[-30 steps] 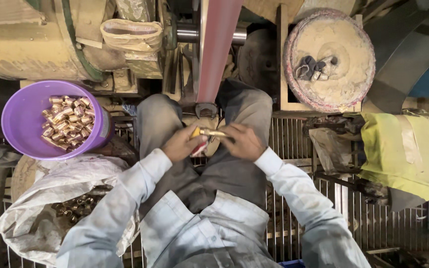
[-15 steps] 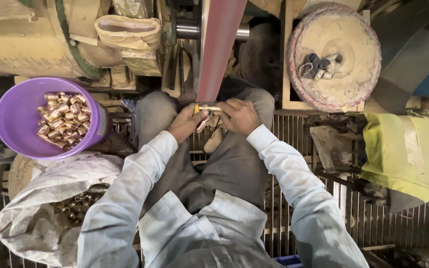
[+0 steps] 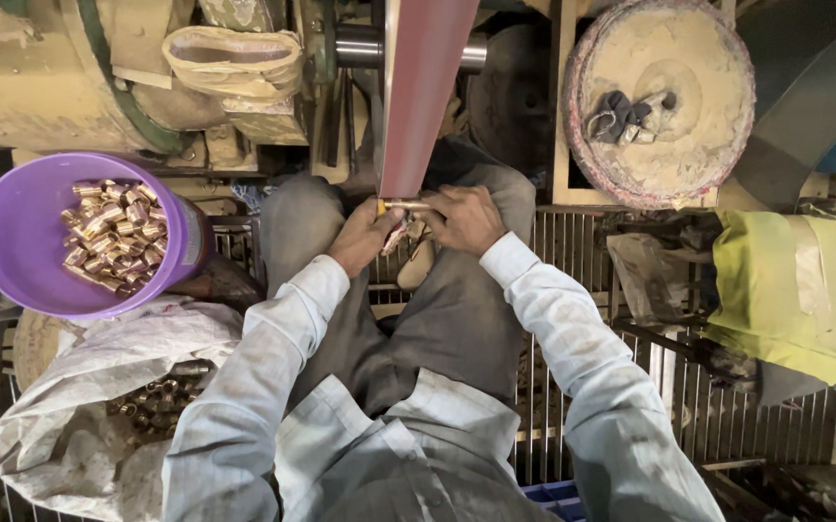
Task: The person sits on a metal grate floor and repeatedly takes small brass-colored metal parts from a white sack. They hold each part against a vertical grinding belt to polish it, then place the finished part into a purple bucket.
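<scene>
A small metal-finishing workshop. A reddish sanding belt [image 3: 425, 97] runs over a steel roller [image 3: 360, 45], amid dust-caked machinery. A purple tub [image 3: 21, 242] holds shiny brass fittings [image 3: 113, 232]; a white sack [image 3: 79, 387] holds duller ones. A dusty round wheel [image 3: 664, 145] leans nearby above a metal grate floor [image 3: 708, 416].

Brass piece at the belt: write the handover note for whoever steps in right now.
Left hand and right hand: both grip one small brass piece, one at each end, holding it against the lower end of the reddish sanding belt.
Purple tub, by the left knee: holds a heap of shiny brass fittings.
White sack, below the tub: open, with duller brass fittings inside.
Done: many pieces lie in the tub.
Left: the piece in hand is at the belt; the sack is not yet empty.
</scene>
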